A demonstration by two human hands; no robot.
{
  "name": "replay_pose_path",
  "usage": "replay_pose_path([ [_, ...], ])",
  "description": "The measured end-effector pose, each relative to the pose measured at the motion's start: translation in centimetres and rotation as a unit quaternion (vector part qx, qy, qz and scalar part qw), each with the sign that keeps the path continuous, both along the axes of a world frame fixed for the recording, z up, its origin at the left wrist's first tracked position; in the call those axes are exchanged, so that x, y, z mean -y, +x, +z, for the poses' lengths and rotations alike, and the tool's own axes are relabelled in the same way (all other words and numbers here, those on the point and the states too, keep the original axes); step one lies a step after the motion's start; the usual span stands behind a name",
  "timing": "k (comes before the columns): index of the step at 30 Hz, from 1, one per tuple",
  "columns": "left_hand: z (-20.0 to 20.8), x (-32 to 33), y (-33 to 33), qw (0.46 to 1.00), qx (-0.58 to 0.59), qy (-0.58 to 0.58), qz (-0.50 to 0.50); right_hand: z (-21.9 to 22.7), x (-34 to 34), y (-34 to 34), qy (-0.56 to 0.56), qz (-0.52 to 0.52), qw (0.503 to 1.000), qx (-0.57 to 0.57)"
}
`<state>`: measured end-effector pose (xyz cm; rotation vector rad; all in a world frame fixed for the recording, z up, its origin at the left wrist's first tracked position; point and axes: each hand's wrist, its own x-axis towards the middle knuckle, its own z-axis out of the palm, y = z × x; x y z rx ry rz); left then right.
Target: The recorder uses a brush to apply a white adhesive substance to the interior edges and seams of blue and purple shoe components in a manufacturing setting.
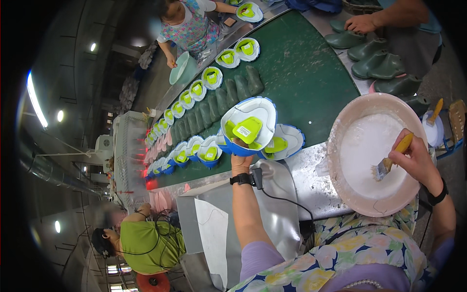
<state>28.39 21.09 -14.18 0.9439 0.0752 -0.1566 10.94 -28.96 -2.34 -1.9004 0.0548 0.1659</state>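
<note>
My left hand (242,160) holds up a shoe upper (260,108), white on the face turned up and blue around its edge, with a lime-green piece and a white label in its middle. Most of the fingers are behind it. Just behind it on the right, a similar upper (292,141) lies at the belt's edge. My right hand (417,156) grips the yellow handle of a paintbrush (383,169). Its bristles are over a pink basin (335,182) containing white liquid (357,153); whether they touch the liquid, I cannot tell.
Rows of similar uppers (210,153) and dark green shoe-shaped pieces (242,86) lie on a green belt (296,63). Dark green boots (369,51) lie at the far right beside another person's hand (361,23). A second brush (436,111) stands in a small tub. Other people work across the belt and at left.
</note>
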Motion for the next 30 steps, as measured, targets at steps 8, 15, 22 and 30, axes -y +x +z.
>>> replay_pose_path([
  [8,-4.5,-3.8,3.3,0.991,-0.045,0.062,0.107,0.0,0.1,-0.1,-0.004,0.001,1.0,-0.008],
  [15,-7.2,-2.3,3.9,0.976,-0.069,0.133,0.159,-1.3,0.1,-0.2,0.007,-0.03,0.999,-0.041],
  [22,-6.0,-1.4,2.8,0.973,-0.129,0.134,0.139,-0.3,-0.9,0.0,0.025,-0.027,0.998,-0.047],
  [30,-5.4,-2.3,1.9,0.987,-0.059,0.061,0.139,-0.9,-0.6,0.0,0.027,-0.033,0.998,-0.054],
])
